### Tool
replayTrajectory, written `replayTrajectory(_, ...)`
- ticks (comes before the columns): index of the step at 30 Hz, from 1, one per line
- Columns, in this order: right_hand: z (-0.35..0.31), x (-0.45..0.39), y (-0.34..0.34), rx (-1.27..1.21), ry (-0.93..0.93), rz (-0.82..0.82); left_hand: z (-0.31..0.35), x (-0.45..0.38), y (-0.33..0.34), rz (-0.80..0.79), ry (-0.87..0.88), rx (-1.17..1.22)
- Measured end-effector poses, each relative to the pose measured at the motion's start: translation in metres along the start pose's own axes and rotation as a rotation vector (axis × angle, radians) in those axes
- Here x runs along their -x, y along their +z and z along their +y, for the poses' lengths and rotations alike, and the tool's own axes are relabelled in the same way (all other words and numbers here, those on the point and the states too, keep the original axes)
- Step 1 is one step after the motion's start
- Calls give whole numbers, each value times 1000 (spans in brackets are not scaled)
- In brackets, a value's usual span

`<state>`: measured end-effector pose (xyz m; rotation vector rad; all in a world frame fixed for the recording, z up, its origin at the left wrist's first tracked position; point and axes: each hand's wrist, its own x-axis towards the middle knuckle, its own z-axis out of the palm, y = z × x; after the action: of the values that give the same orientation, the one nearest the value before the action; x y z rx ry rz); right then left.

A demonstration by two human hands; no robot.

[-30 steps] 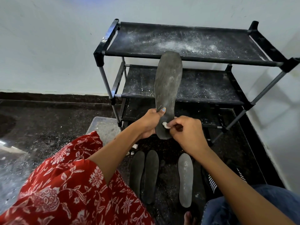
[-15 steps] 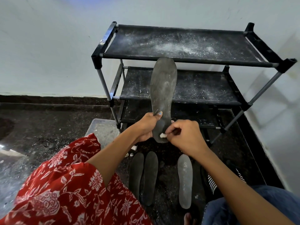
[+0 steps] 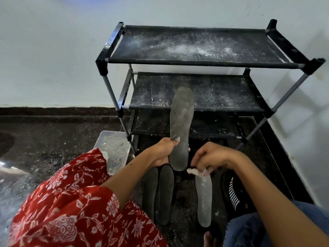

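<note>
My left hand (image 3: 162, 150) grips a grey dusty shoe insole (image 3: 180, 122) near its heel and holds it upright in front of the rack. Just to the right of the insole's heel, my right hand (image 3: 211, 157) pinches a small white wad (image 3: 195, 171), apart from the insole. White powder falls from the wad onto a pale insole (image 3: 204, 198) lying on the floor. Two dark insoles (image 3: 159, 193) lie side by side on the floor below my left hand.
A black three-tier shoe rack (image 3: 195, 63), dusted with white powder, stands against the wall. A clear plastic box (image 3: 114, 148) sits at its left foot. A black striped shoe (image 3: 233, 195) lies at the right. The dark floor is speckled with powder.
My right hand with the white wad has come off the insole's heel and moved right and down. The held insole sits lower in view.
</note>
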<state>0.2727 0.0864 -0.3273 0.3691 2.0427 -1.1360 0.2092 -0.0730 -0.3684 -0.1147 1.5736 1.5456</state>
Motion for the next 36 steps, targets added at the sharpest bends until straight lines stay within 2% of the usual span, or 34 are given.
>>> replayTrajectory(3,9,-12,-5,-324,-64,-36,-15,-10,6,4,-117,52)
replayTrajectory(5,18,-25,3,-401,-36,-46,-28,-20,9,-4,-185,93)
replayTrajectory(12,67,-77,29,-388,185,20,-95,-65,8,45,-325,181)
replayTrajectory(15,90,-102,45,-349,277,-23,-127,-83,5,136,-362,220)
replayTrajectory(20,123,-141,75,-352,386,6,-173,-103,-1,378,-379,24)
replayTrajectory(27,158,-182,108,-200,474,110,-221,-122,-2,378,-360,-434)
replayTrajectory(36,197,-202,143,-213,551,234,-250,-136,15,354,-413,-541)
